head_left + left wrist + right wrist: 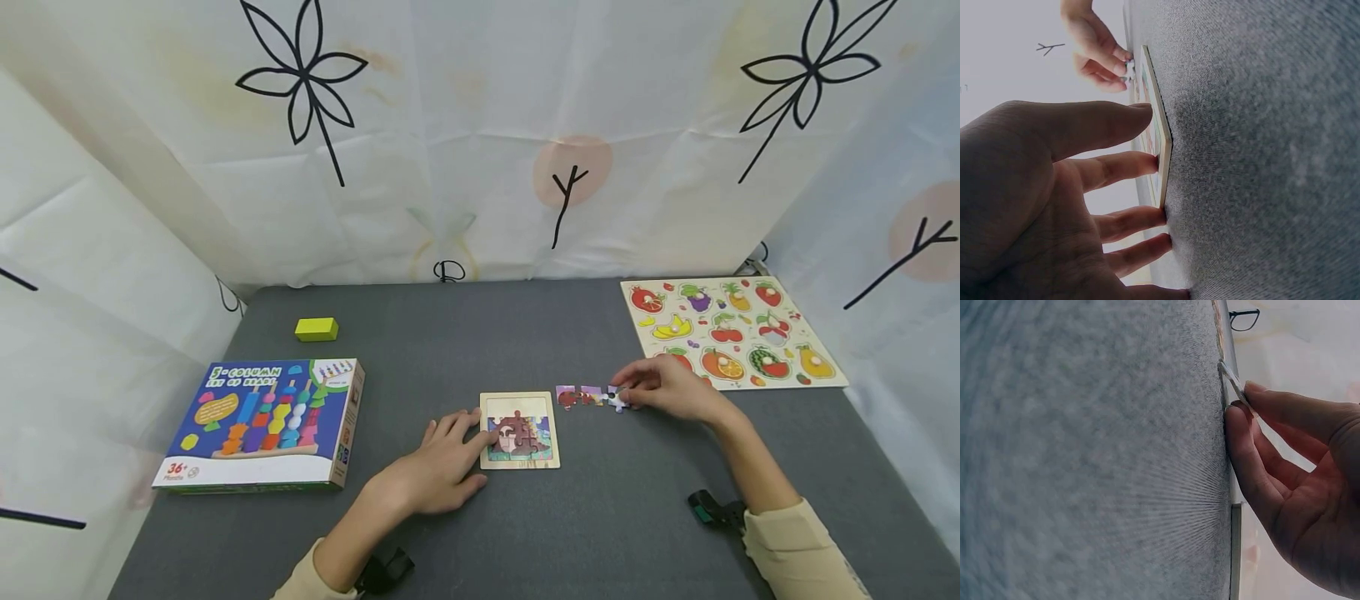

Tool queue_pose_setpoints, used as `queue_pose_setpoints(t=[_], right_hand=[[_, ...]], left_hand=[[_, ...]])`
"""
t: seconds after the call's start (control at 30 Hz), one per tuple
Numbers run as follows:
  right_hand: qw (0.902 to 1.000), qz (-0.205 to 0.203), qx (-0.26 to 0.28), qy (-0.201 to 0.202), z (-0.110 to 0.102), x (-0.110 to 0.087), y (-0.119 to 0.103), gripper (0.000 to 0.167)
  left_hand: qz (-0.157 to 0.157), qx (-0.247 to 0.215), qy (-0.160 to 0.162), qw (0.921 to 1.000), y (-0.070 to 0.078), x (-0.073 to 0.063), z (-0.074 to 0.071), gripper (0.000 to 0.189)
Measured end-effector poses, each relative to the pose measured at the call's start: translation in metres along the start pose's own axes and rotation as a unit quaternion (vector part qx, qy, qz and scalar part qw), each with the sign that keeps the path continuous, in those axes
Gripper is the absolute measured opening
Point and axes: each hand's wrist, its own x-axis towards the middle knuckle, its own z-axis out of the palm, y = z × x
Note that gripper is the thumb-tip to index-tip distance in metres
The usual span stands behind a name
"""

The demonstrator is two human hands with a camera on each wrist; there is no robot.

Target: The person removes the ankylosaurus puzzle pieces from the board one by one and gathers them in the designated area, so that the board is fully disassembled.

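A small wooden jigsaw puzzle (520, 431) lies on the table, its tray partly filled with joined pieces and bare along the top. My left hand (442, 467) rests at its left side with fingers spread, the index fingertip on the puzzle. In the left wrist view, the fingertips (1147, 164) are right at the tray's edge. To the right of the tray, my right hand (671, 389) pinches a jigsaw piece (617, 399) between thumb and fingers. The right wrist view shows this piece (1233, 381) edge-on and tilted. Two more jigsaw pieces (579, 396) lie in a row beside it.
A boxed bead toy (258, 425) sits at the left, with a yellow block (317, 329) behind it. At the back right is a fruit board (731, 333), partly overlapped by my right hand. Printed curtains (480, 167) close off the table's back and sides.
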Motion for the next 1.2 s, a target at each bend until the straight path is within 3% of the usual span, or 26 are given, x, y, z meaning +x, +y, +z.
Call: queue_pose_setpoints(t=[0.47, 0.8, 1.2], right_hand=[[0.9971, 0.021, -0.069, 0.025, -0.001, 0.0, -0.003, 0.02], [0.999, 0.024, -0.025, 0.028, -0.005, -0.002, -0.003, 0.022], [0.9998, 0.006, -0.003, 0.017, 0.008, 0.007, -0.013, 0.023]], left_hand=[[0.006, -0.006, 0.003, 1.0, -0.001, 0.0, 0.0, 0.057], [-0.003, 0.004, -0.006, 1.0, -0.002, 0.002, 0.002, 0.058], [-0.003, 0.003, -0.007, 1.0, -0.002, 0.002, 0.001, 0.058]])
